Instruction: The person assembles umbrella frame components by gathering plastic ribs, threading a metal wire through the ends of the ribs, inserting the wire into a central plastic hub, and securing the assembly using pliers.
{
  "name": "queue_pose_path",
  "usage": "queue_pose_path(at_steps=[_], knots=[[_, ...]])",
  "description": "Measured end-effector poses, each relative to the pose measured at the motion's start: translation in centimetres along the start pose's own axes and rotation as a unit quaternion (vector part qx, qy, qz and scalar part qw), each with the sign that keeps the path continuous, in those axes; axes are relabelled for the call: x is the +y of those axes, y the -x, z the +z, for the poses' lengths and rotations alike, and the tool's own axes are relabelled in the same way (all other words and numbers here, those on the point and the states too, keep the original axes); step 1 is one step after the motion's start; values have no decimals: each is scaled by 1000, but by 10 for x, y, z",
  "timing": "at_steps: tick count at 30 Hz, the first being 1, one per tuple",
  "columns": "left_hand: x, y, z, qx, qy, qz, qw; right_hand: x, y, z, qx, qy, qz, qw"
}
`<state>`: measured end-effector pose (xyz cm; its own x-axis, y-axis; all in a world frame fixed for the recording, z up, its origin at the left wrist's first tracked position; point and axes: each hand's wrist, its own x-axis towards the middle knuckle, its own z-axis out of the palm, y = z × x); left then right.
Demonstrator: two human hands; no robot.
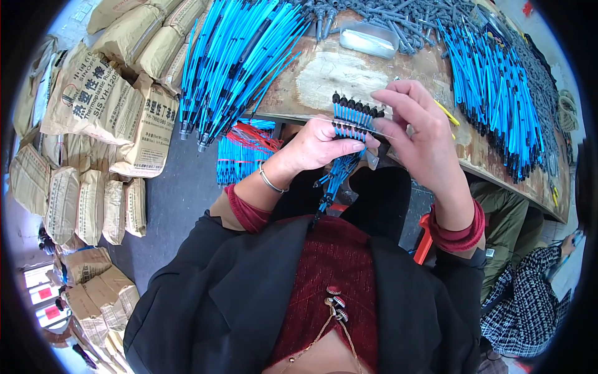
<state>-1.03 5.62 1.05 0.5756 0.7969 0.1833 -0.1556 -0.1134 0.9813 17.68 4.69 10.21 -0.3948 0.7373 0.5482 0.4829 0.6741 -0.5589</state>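
Note:
My left hand (324,146) is closed around a bundle of thin blue rods (354,116) with black knobbed ends. Their heads stand side by side in an even row, and the tails (333,190) hang below toward my lap. Just right of the row is my right hand (414,121), its fingers curled and the thumb apart from the index finger. A thin pale line, perhaps thread or wire, runs close to the thumb; whether the fingers touch it I cannot tell.
Piles of blue rods lie on the worn wooden table (289,87), left (246,43) and right (492,93). Grey plastic parts (411,22) and a clear box (369,40) are behind. Paper sacks (93,100) crowd the left. A person in a checked garment (529,299) is at right.

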Motion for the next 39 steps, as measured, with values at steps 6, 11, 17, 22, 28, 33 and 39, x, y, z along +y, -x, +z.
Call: queue_pose_path(at_steps=[6,11,17,22,28,33,39], knots=[[1,-1,0,-3,-7,-40,999,3,-4,-3,-20,15,-48,999],[3,-4,5,-10,-4,8,1000,-3,-2,-1,-15,53,-47,997],[3,-4,8,8,-11,-13,1000,3,5,11,39,39,-3,998],[8,-4,15,31,5,-8,999,4,1,12,36,65,-29,997],[9,-7,15,35,-17,-13,999,1,-1,5,66,29,-93,993],[-2,-10,10,45,5,19,999,11,20,-13,87,138,10,987],[-1,-11,12,25,7,18,1000,17,21,-9,70,100,45,991]])
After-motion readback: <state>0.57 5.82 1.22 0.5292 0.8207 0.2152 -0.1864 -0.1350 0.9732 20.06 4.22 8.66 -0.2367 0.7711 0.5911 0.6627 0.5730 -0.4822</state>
